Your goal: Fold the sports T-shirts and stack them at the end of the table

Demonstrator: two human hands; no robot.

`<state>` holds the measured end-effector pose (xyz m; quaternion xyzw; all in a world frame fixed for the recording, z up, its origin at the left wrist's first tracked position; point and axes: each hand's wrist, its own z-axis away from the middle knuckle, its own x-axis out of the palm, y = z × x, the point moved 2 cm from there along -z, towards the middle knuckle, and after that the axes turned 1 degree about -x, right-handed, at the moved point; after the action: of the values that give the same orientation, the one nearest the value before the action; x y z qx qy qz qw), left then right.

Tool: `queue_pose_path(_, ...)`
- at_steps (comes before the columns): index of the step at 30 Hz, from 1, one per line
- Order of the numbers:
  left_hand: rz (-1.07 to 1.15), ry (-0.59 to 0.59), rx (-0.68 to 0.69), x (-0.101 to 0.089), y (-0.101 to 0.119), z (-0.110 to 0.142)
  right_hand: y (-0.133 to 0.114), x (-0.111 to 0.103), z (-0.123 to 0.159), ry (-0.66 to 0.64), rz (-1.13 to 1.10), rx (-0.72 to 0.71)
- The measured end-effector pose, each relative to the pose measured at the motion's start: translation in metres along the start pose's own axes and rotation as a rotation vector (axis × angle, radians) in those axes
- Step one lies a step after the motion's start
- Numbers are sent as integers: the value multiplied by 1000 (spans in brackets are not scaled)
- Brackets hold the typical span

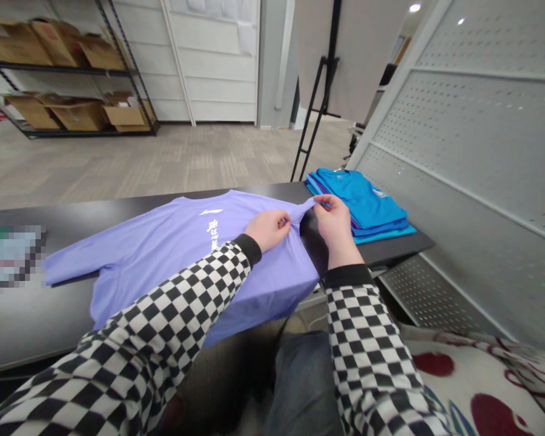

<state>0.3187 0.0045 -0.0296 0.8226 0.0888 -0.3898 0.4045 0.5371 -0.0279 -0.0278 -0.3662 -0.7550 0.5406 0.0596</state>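
A lavender T-shirt [163, 242] with white print lies spread flat on the black table [36, 315], its hem hanging over the near edge. My left hand [267, 229] is closed, pinching the shirt's right sleeve fabric. My right hand [333, 221] is also closed on the tip of that same sleeve, pulling it taut toward the right. Both arms wear black-and-white checkered sleeves.
A stack of folded blue T-shirts [361, 203] sits at the table's right end, just beyond my right hand. A perforated grey panel [472, 169] stands to the right. Shelves with cardboard boxes [72, 109] line the far left wall. A black stand [320, 97] rises behind the table.
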Motion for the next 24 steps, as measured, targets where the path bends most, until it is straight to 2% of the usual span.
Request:
queue_pose_path(3,32,0,-8,1,-2,0,2,6,-2,26,-121,7)
queue_pose_path(6,72,25,-34,2,-7,0,4,8,-3,66,-143,-1)
queue_pose_path(12,181,133,-98,2,-16,-1,3,-2,-2,132,-27,12)
queue_pose_path(24,221,133,-124,0,-14,0,-8,-23,0,81,307,60)
